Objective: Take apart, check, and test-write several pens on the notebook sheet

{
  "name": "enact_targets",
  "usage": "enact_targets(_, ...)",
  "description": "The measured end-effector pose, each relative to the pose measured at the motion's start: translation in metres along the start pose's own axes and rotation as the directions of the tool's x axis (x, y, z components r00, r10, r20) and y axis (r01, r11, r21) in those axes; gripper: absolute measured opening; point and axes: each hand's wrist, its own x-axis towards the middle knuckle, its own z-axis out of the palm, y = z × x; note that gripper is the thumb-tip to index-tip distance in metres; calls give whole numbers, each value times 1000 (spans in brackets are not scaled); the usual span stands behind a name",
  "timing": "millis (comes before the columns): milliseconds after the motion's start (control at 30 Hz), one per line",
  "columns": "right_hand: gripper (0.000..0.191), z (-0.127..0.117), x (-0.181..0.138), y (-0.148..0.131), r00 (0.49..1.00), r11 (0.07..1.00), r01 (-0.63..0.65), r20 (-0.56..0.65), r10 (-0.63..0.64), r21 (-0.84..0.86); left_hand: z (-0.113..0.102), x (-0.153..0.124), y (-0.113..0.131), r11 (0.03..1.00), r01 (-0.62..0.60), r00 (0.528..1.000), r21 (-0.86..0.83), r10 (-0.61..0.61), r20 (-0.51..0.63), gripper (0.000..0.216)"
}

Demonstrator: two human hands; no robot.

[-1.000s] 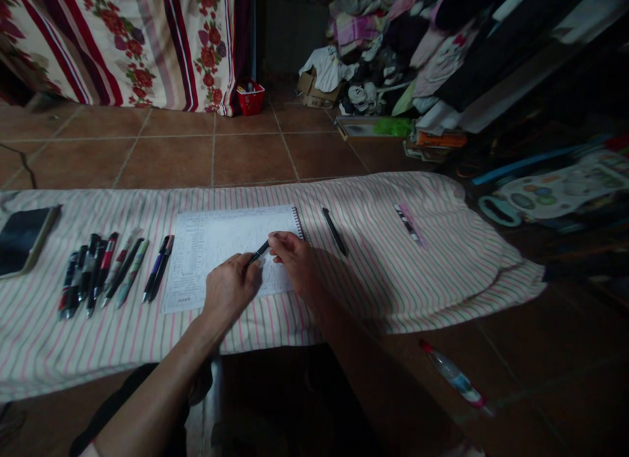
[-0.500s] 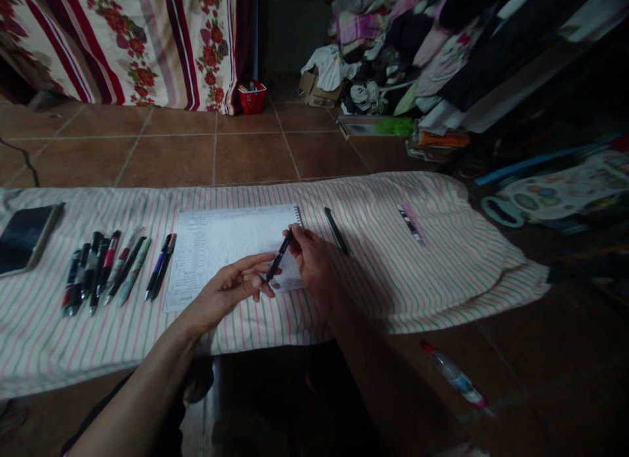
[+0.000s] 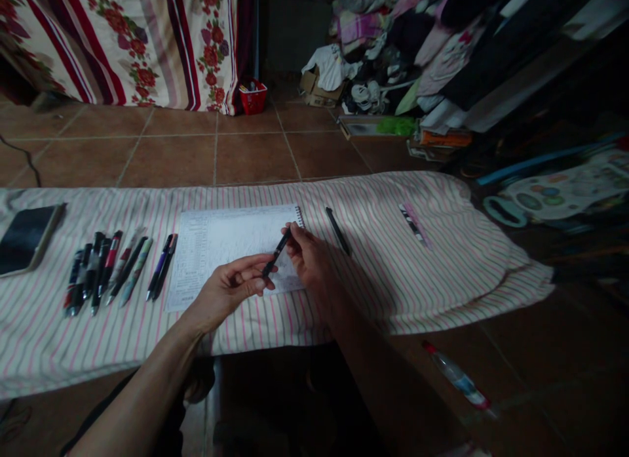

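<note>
Clock taken from above, with the spiral notebook (image 3: 230,231) as the centre, all along a striped cloth (image 3: 442,273) in pink and grey. Far out at nine o'clock, a phone (image 3: 29,237), dark screen up. Closer in, also at nine, a cluster of pens (image 3: 105,270) side by side, with caps or barrels in black, red, clear and pale green. Away at eleven, beyond the cloth, a flowered curtain (image 3: 132,44) down to the floor tiles (image 3: 171,158). Just beside the notebook's nine o'clock edge, two pens (image 3: 161,267) close together, one with purple on the barrel.

At six o'clock on the page, the left hand (image 3: 240,280), fingers loosely curved against the lower end of a dark pen (image 3: 278,252); cannot tell whether pinching or only touching. Out at twelve, on the floor, a red basket (image 3: 253,101). Over the page, in mid-grip between both hands, that same dark pen, slanting from seven up to one. At three, over the binding edge, the right hand (image 3: 307,254), with thumb and fingers pinching the pen's upper end.

Far off at one, a heap of clothes (image 3: 363,34). Near the right hand, at three, a black pen (image 3: 338,231) lying from eleven to five. Farther toward three, a pink-edged strip (image 3: 414,224) with black and white bands. Down toward four, on the floor, a plastic bottle (image 3: 457,378).
</note>
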Motion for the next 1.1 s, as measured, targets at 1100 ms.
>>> enact_targets(1100, 17, 9, -17, 5, 993, 999, -20, 117, 23, -30, 6, -5, -7, 994, -42, 998, 103, 38, 44, 35)
